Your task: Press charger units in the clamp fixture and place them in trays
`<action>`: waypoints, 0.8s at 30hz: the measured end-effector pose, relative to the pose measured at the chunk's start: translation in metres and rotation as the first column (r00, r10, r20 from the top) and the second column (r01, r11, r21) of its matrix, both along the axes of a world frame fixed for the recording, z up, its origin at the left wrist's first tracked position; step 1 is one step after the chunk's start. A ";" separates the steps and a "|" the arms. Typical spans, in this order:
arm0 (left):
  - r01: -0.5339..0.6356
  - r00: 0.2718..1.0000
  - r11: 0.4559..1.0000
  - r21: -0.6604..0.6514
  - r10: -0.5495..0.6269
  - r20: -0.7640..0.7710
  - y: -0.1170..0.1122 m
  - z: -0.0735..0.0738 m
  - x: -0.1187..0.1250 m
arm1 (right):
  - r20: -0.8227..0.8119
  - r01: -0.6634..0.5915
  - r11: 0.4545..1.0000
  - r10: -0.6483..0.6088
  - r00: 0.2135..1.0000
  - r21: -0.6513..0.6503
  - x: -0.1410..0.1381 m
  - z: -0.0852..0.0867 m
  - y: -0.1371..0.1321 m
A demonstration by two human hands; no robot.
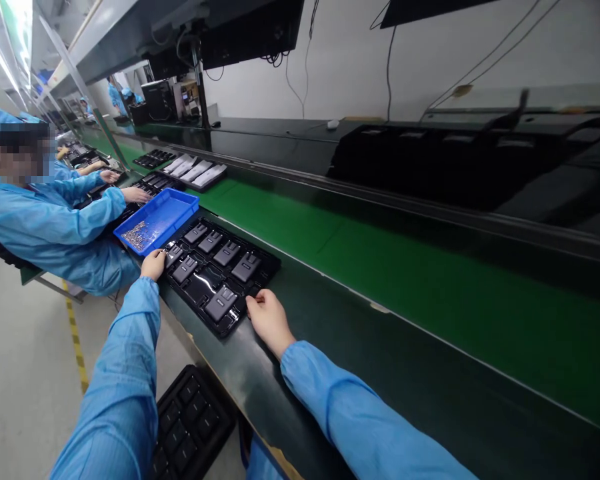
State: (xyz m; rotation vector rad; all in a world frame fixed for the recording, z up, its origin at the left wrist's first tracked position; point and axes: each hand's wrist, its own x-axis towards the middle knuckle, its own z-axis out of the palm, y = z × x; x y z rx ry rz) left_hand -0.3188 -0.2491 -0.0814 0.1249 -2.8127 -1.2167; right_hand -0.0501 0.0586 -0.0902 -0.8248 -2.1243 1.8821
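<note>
A black plastic tray (pixel 210 278) lies at an angle on the dark green bench. Several dark grey squarish devices (pixel 221 303), each with a small pale mark, sit in its moulded pockets; one pocket near the middle holds none. My left hand (pixel 153 265) is closed at the tray's left end, fingertips at the rim beside a device. At the right end, my right hand (pixel 271 321) pinches the rim between thumb and curled fingers. Against the tray's far left side stands a blue bin (pixel 180 200) with small metal parts (pixel 136 236) heaped in one corner.
A green conveyor belt (pixel 370 267) runs behind the bench strip. Trays with white strips (pixel 200 172) stand farther up the line. A co-worker in blue (pixel 55 213) sits at left, hands over another tray. Below the bench edge is a stack of black trays (pixel 190 420).
</note>
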 end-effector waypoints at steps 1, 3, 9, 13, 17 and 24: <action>0.006 1.000 1.000 0.003 -0.006 0.000 0.000 -0.001 0.001 | 0.003 0.004 1.000 -0.004 1.000 0.003 0.003 0.000 0.000; 0.022 1.000 1.000 0.007 -0.022 -0.003 0.000 -0.004 0.006 | 0.011 0.010 1.000 -0.010 1.000 0.003 0.011 0.001 0.000; 0.112 0.992 0.994 -0.011 -0.113 -0.055 0.021 -0.011 0.043 | 0.004 0.063 0.986 -0.063 0.998 -0.153 0.064 0.007 0.005; 0.159 0.981 0.986 -0.043 -0.163 -0.110 0.048 -0.017 0.079 | -0.040 0.122 0.955 -0.138 0.990 -0.271 0.112 0.008 0.017; 0.237 0.960 0.969 -0.074 -0.245 -0.133 0.077 -0.022 0.121 | -0.017 0.232 0.935 -0.245 0.969 -0.269 0.165 0.015 0.027; 0.391 0.900 0.913 -0.114 -0.405 -0.160 0.130 -0.028 0.205 | -0.025 0.459 0.839 -0.486 0.873 -0.291 0.262 0.030 0.038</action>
